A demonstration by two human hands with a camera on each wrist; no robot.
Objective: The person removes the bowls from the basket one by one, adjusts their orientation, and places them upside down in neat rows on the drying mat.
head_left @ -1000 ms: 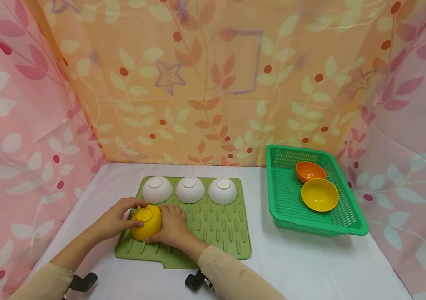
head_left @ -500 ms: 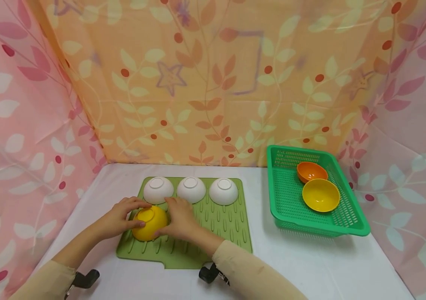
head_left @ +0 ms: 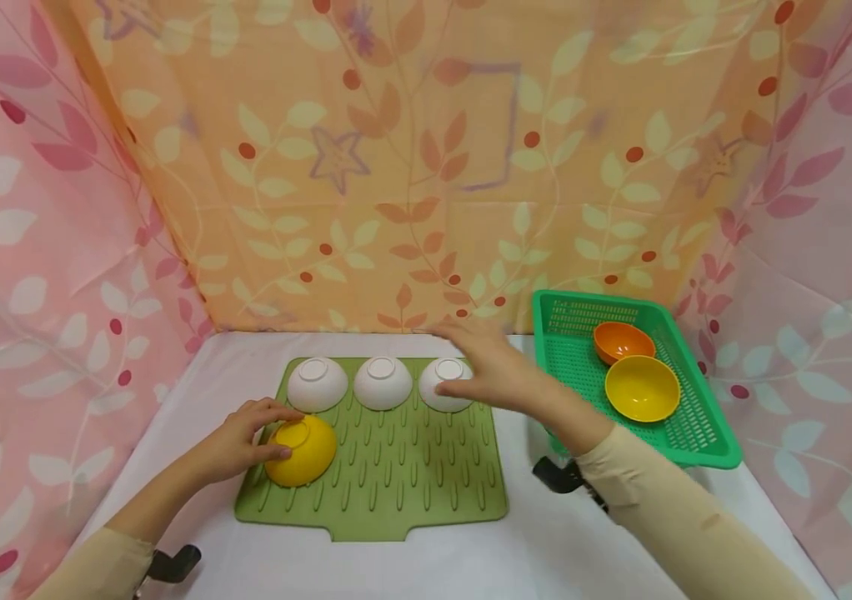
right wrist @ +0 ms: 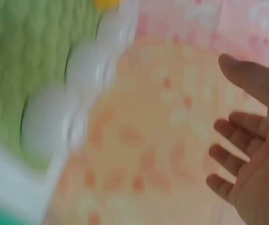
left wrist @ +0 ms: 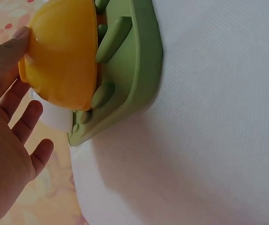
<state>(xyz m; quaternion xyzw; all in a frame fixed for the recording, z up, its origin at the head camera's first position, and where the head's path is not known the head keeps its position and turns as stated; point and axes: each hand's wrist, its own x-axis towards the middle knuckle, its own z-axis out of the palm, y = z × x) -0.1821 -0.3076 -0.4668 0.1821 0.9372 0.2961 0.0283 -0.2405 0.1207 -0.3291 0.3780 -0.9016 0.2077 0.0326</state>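
Note:
A yellow bowl point(head_left: 313, 454) lies upside down at the left side of a green drying mat point(head_left: 426, 475). My left hand point(head_left: 234, 442) pinches it near its foot, thumb on the near side and a finger on the far side. In the left wrist view the bowl point(left wrist: 64, 56) rests over the mat's ridges, and the other fingers of that hand point(left wrist: 8, 136) are off it. My right hand point(head_left: 501, 371) is raised in the air, overlapping the rightmost white bowl point(head_left: 437, 396); its fingers are spread and hold nothing. Two more white bowls point(head_left: 317, 387) stand upside down along the mat's back edge.
At the right, a green basket point(head_left: 542, 333) holds an orange bowl point(head_left: 621, 342) and another yellow bowl point(head_left: 642, 390), both right side up. The forearm crosses its left front corner. Patterned cloth walls point(head_left: 411, 167) enclose the white table point(head_left: 471, 567).
My right hand has let go of the yellow bowl and moved right and up, towards the basket. My left hand has stayed at the bowl, which now sits still on the mat.

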